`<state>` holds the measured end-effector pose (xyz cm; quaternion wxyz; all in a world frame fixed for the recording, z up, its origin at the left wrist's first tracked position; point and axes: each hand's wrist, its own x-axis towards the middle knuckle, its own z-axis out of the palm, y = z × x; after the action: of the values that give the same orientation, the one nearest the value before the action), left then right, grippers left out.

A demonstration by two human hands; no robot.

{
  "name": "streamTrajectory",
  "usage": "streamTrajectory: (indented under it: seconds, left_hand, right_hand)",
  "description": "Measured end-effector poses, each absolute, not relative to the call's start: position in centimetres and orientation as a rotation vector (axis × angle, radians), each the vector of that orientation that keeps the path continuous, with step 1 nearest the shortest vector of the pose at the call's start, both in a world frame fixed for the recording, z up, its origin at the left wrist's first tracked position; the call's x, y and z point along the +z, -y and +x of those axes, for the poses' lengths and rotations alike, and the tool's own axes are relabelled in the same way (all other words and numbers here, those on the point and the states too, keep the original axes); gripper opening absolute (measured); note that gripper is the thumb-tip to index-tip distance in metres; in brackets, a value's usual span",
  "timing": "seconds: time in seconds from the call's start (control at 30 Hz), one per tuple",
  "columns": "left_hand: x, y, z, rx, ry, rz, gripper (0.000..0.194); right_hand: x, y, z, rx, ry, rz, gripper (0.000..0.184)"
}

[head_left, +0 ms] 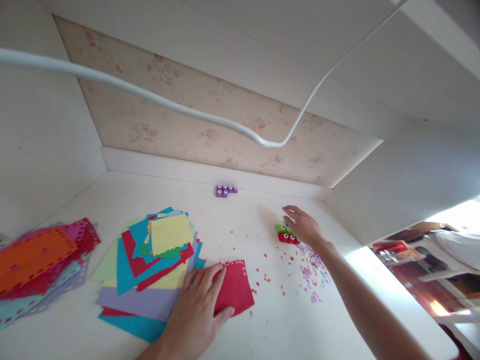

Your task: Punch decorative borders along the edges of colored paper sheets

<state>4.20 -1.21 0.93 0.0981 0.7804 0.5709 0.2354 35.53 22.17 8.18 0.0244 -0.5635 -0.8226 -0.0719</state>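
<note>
My left hand (197, 310) rests on the table with fingers stretched, its index finger and thumb on the left edge of a red paper sheet (234, 290). Small holes run along that sheet's top edge. My right hand (302, 225) is over a small group of craft punches with eye-like circles, its fingers apart. Red punches (287, 237) form the front of this group, and green punches (279, 228) show behind, partly hidden by the hand. Farther back, purple punches (222, 191) sit close together near the wall.
A pile of coloured paper (170, 235) lies left of centre. Punched sheets (33, 257) are stacked at far left. Tiny paper confetti (311, 272) is scattered by my right forearm. A white cable (180, 107) hangs across the view. A side panel (393, 175) stands at right.
</note>
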Motion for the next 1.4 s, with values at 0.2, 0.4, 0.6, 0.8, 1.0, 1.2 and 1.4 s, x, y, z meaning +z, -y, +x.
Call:
streamTrajectory:
  seconds: [0.2, 0.4, 0.6, 0.8, 1.0, 1.2, 1.4]
  left_hand:
    - [1.0, 1.2, 4.3, 0.765, -1.697, 2.282, 0.062]
    - [2.7, 0.9, 4.0, 1.069, -1.618, 2.039, 0.031]
    - [4.5, 0.8, 3.5, 1.281, -1.395, 1.632, 0.022]
    - [5.1, 1.2, 3.4, 1.313, -1.274, 1.429, 0.02]
    - [5.6, 1.2, 3.7, 1.302, -1.246, 1.32, 0.027]
    - [6.3, 1.1, 3.7, 1.274, -1.281, 1.298, 0.034]
    - [5.9, 1.0, 3.7, 1.285, -1.236, 1.275, 0.038]
  right_hand:
    - [7.9, -14.0, 28.9, -0.428, 2.635, -1.045, 0.046]
    - [7.8, -7.1, 23.5, -0.193, 2.61, -0.625, 0.052]
    - [5.6, -4.4, 20.8, -0.032, 2.581, -0.688, 0.055]
    - [4.8, -4.2, 20.5, -0.028, 2.599, -0.721, 0.056]
    - [4.8, -3.7, 20.3, -0.04, 2.605, -0.738, 0.045]
    - [4.3, -3.5, 20.1, -0.033, 2.622, -0.739, 0.028]
    - [4.5, -3.4, 20.1, -0.059, 2.638, -0.716, 0.028]
